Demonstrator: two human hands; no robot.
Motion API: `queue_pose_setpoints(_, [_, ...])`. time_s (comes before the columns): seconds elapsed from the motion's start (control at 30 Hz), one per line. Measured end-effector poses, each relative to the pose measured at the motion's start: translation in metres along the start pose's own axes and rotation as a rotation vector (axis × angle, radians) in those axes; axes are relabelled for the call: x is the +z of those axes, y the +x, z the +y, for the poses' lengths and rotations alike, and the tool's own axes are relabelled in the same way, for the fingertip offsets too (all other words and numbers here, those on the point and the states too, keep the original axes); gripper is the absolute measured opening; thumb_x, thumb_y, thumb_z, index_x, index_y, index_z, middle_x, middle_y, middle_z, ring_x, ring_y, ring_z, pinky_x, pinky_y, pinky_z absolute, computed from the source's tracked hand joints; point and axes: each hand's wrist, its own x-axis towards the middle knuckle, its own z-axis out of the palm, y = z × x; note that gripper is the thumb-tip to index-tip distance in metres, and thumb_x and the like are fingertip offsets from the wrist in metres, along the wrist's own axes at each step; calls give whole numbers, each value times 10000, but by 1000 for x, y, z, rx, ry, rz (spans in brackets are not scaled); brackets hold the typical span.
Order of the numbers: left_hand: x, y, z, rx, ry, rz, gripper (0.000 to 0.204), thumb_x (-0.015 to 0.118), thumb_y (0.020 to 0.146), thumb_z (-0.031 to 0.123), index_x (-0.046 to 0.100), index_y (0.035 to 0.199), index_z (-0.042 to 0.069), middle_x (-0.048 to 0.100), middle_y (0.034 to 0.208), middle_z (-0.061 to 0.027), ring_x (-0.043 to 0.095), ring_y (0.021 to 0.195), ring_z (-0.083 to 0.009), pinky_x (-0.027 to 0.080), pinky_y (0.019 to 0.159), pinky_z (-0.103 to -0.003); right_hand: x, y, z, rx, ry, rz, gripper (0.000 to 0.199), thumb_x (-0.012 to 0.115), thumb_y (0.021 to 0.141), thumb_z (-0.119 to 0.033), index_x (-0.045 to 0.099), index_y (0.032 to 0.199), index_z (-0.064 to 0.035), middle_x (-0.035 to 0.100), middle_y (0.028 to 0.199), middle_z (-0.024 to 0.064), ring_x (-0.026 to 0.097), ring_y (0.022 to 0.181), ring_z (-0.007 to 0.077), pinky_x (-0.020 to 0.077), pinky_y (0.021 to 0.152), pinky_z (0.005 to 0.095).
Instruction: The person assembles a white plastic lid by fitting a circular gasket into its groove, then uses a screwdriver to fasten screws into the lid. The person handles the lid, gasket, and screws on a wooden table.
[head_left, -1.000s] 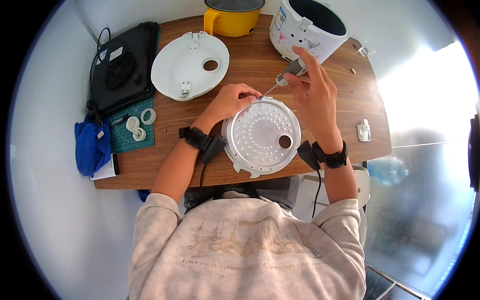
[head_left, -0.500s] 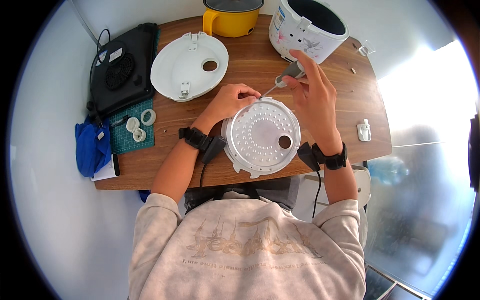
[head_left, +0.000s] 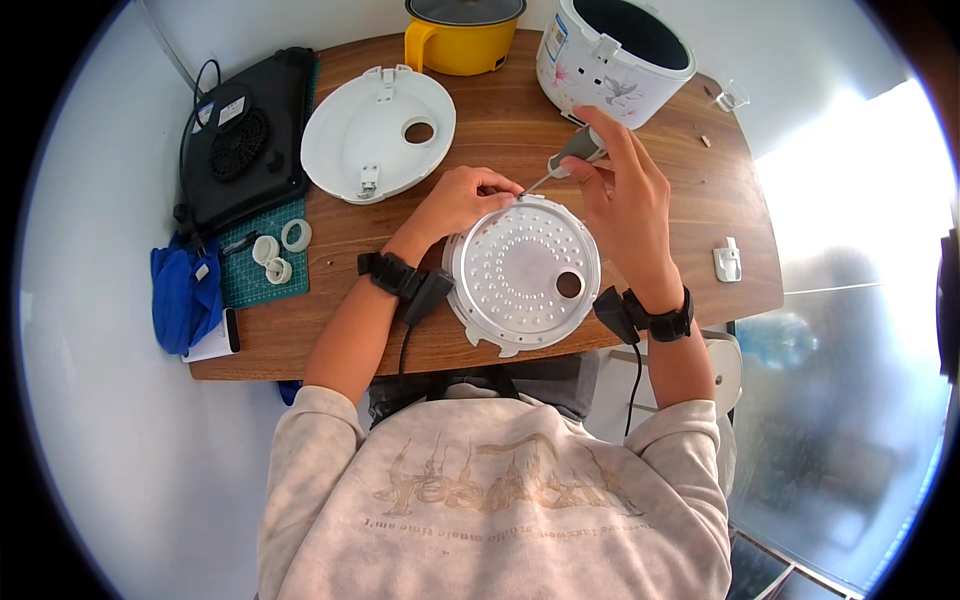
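Note:
My right hand (head_left: 632, 190) is closed around the grey and white handle of a screwdriver (head_left: 574, 151). Its thin shaft slants down to the far rim of a round silver metal inner lid (head_left: 515, 262). At that rim, beside the screwdriver's tip, the fingers of my left hand (head_left: 460, 207) are pinched together; whatever lies between them is too small to make out. The inner lid lies flat near the table's front edge, with raised bumps, a round hole on its right side and notched tabs along its edge.
Beyond my left hand lies a white outer lid (head_left: 340, 140). A yellow pot (head_left: 468, 48) and a white rice cooker body (head_left: 600, 75) stand at the back. On the left are a black induction cooker (head_left: 235, 150), white rolls (head_left: 267, 250) on a green mat and a blue cloth (head_left: 185, 300).
My right hand and the screwdriver have shifted very slightly to the left. The left hand and the metal inner lid look the same.

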Motion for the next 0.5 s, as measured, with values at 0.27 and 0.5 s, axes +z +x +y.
queue_pose_setpoints(0.27, [-2,12,2,28,21,-47,247,772,897,162,758,1079,-5,764,954,-88,673,834,-132,549,798,-289,-3,1,-4,35,13,-5,450,694,863,77,612,1277,-77,662,1004,129,644,763,278,549,685,353])
queue_pose_setpoints(0.5, [0,14,4,12,45,-31,226,780,880,142,751,1044,-10,756,926,-76,664,824,-117,547,780,-282,-4,-2,-2,13,26,-27,446,687,874,67,601,1284,-85,669,1051,124,667,785,289,563,682,357])
